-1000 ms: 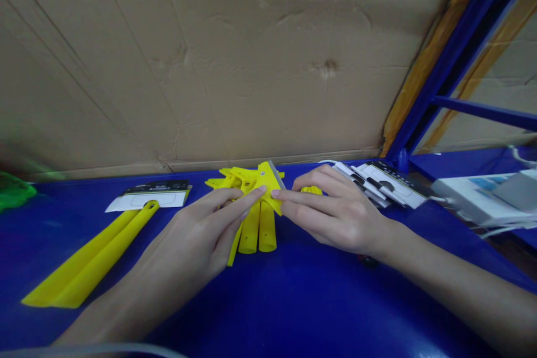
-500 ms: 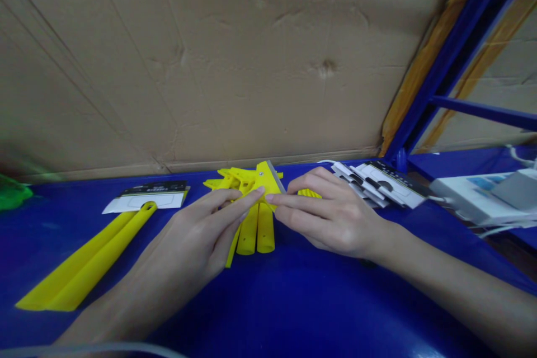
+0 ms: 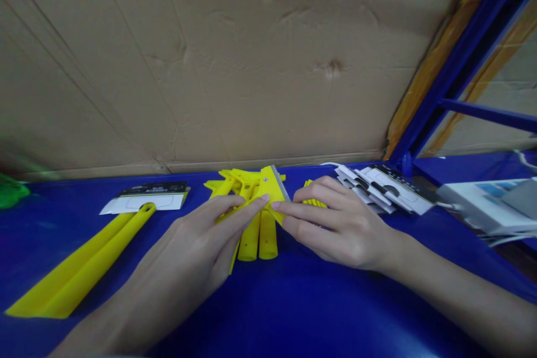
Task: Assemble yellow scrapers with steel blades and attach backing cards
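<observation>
A yellow scraper (image 3: pixel 269 184) with a grey metal blade edge and a screw in its head is held up at the centre in the head view. My left hand (image 3: pixel 197 249) is closed around it, forefinger lying along the head. My right hand (image 3: pixel 342 224) grips the lower corner near the blade with its fingertips; the thumb is hidden. Behind and below lie several more yellow scrapers (image 3: pixel 250 240), handles pointing toward me. A ridged yellow piece (image 3: pixel 314 202) shows partly behind my right fingers.
On the left, two long yellow handles (image 3: pixel 79 263) lie beside a black-and-white card (image 3: pixel 146 200). Several such cards (image 3: pixel 394 187) are piled at the right. A white device (image 3: pixel 482 204) with cables stands farther right, by a blue frame post (image 3: pixel 444 67). Cardboard (image 3: pixel 251 67) closes off the back.
The view has shifted slightly. Both hands stay on the scraper, and the right fingers have slid a little outward, leaving more of the ridged yellow piece visible.
</observation>
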Motion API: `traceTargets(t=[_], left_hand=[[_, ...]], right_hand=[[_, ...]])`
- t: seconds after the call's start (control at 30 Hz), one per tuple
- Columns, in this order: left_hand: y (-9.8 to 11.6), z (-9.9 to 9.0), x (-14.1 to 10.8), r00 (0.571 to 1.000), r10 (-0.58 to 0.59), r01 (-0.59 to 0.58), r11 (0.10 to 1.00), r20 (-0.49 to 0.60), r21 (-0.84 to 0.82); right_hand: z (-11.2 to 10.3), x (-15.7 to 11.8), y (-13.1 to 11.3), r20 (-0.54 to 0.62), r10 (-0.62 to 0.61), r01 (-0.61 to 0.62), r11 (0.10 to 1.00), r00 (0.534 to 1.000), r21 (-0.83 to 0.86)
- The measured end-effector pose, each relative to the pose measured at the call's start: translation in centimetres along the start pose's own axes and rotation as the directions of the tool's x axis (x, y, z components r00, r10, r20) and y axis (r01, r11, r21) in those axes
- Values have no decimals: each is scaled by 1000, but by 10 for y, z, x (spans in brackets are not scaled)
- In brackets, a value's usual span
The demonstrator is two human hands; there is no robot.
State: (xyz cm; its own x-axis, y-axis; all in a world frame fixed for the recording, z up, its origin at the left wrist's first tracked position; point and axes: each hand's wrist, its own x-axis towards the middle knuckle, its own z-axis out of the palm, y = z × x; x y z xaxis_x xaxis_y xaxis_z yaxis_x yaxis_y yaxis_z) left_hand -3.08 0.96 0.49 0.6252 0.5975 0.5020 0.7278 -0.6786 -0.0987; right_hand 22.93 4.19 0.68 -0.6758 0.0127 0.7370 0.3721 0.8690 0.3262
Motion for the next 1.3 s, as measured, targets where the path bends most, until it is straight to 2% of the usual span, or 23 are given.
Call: traceTargets(t=[0.13,0.4,0.53,0.73,1.0,1.13,1.23,1.3], left_hand=[[1,0,-1,1000,-27,27,1000,-4,-4],[1,-1,1,1000,-27,26,997,-4,-74],[0,-2,3,1000,-17,17,995,-2,-94],[-3,-6,4,1000,-9,12,988,20,-154],[-11,-8,-2,998,-4,14,987,65,-158],[-17,-5,-9,994,-26,38,993,106,-112],[-18,-3,-10,993,-16,30,993,121,-117],[-15,-4,-7,995,-14,27,991,102,-128]], right_hand=[[-4,3,-1,5,-49,49,998,999,-37],[-2,2,2,3,-42,43,998,999,-47],[-2,1,5,-29,-52,52,999,998,2],[-6,3,3,15,51,-53,986,999,160],[-6,3,2,-15,14,-13,996,1000,87],[-5,2,1,19,11,-13,989,1000,147],[-6,4,-2,23,98,-100,948,995,301],[-8,6,-3,-8,234,-210,889,972,408]])
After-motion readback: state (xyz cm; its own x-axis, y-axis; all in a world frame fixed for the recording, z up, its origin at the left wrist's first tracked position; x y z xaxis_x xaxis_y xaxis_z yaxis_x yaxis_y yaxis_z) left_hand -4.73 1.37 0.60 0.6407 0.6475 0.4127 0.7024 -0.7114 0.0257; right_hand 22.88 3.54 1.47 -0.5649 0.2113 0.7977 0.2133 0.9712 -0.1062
